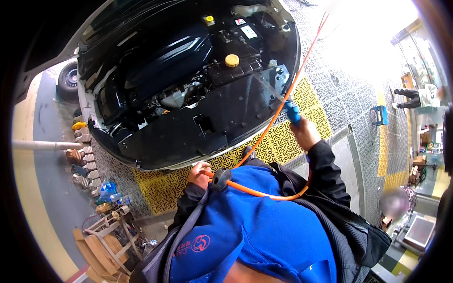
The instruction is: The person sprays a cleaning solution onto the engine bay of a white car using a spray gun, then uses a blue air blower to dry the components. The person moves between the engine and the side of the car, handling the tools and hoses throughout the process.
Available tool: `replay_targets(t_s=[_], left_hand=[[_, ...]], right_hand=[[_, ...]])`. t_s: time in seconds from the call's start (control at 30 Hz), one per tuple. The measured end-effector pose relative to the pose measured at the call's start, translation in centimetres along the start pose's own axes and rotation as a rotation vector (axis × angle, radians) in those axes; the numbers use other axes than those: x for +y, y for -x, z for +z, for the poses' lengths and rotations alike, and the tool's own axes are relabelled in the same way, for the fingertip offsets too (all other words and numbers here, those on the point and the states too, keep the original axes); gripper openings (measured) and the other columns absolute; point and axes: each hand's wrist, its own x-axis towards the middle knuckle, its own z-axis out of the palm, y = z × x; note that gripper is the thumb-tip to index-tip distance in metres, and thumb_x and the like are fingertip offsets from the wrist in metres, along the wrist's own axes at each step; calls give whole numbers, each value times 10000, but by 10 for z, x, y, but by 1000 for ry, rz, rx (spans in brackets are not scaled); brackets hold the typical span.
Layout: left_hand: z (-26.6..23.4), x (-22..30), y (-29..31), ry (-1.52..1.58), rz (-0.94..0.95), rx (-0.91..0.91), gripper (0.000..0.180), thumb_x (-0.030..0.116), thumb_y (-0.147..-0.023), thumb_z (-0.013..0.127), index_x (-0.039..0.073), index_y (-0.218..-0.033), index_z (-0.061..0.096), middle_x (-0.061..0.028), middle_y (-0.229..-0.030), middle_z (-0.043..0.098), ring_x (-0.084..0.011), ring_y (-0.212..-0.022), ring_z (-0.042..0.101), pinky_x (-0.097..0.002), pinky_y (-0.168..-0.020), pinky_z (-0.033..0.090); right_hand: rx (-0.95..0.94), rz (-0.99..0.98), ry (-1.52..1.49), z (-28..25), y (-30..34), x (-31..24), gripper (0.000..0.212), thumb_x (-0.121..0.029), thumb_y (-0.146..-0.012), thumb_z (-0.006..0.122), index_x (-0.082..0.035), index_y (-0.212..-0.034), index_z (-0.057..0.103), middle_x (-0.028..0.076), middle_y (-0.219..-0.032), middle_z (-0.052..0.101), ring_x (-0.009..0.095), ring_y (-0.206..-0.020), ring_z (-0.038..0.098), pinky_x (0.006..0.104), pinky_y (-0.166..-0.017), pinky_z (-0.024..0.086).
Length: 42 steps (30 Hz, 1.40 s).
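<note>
My right hand (306, 134) is closed around a blue-handled tool (292, 112) beside the front right corner of the open engine bay. A thin, pale rod seems to reach from the tool over the bay; its tip is hard to make out. My left hand (199, 174) is pinched on an orange hose (257, 193) near my waist, next to a round black piece (221, 179) on the hose. From there the hose loops across my blue top toward my right sleeve. Another orange stretch runs straight past the bumper to the far right.
The car's engine bay (165, 66) lies ahead, with a yellow cap (231, 60) on a reservoir. Yellow and grey grid tiles (283, 141) cover the floor. A spare wheel (69, 81), a wooden rack (101, 247) and a blue stool (379, 115) stand around. A person (415, 98) is far right.
</note>
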Motion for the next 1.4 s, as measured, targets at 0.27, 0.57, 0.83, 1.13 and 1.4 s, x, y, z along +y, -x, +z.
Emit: replay_targets(t_s=[0.27, 0.57, 0.83, 1.13, 1.4], left_hand=[[7, 22, -15, 214, -49, -20, 77, 66, -880, 569, 19, -940, 583, -9, -727, 566, -78, -632, 533, -247, -560, 455], [25, 20, -15, 249, -46, 83, 117, 97, -901, 576, 9, -978, 578, 7, -692, 570, -48, -613, 513, -222, -553, 420], [42, 17, 9, 235, -36, 362, 116, 105, -933, 553, 8, -993, 573, 10, -704, 568, -51, -621, 522, -229, -556, 442], [26, 3, 31, 191, -27, 458, 167, 130, -913, 609, 28, -1042, 579, -12, -762, 587, -66, -662, 524, -240, -594, 438], [-35, -21, 8, 347, -120, 404, 150, 134, -911, 583, 25, -1012, 589, -4, -694, 559, -65, -616, 510, -232, -575, 434]], right_hand=[[143, 50, 63, -13, -32, 8, 238, -187, -877, 634, 24, -947, 549, 271, -758, 629, 451, -744, 634, 494, -649, 498], [77, -151, -17, -2, -112, 0, 287, -233, -903, 634, 26, -894, 511, 208, -670, 563, 389, -627, 582, 439, -585, 456], [-207, -280, -15, 68, -239, -35, 339, -274, -867, 658, 51, -906, 569, 286, -787, 625, 406, -801, 655, 467, -643, 500], [-386, -98, -257, 105, -260, -80, 251, -209, -894, 633, 21, -834, 552, 51, -573, 537, 168, -492, 536, 316, -444, 417], [-415, -140, -350, 140, -227, -138, 222, -167, -912, 621, -12, -803, 505, 38, -608, 539, 143, -487, 517, 303, -457, 415]])
